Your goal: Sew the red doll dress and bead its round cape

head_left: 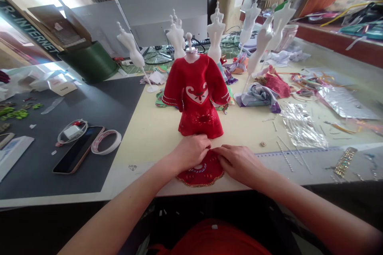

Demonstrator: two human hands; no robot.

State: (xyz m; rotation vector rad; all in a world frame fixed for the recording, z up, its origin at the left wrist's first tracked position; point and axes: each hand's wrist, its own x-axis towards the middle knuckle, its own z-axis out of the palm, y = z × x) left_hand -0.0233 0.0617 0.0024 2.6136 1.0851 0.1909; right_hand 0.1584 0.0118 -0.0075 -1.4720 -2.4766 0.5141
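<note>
A red embroidered cloth piece [206, 177] with a scalloped, trimmed hem and a curve of shiny beads lies at the table's front edge. My left hand [190, 153] is closed on its upper edge, fingers bent in a pinch. From the other side my right hand [239, 163] pinches the same edge, its fingertips close to the left ones. Whatever fine detail sits between the fingertips is hidden. Just beyond my hands stands a small red doll dress [199, 109] on a white mannequin, with wide pearl-trimmed sleeves and a white pattern on the chest.
Several bare white mannequins [216, 36] stand behind the dress, before a monitor [161, 4]. To the left are a phone [79, 149], a tape roll [106, 142] and a green bin [91, 63]. On the right lie a ruler [269, 154], bead strips [285, 155] and a plastic bag [303, 125].
</note>
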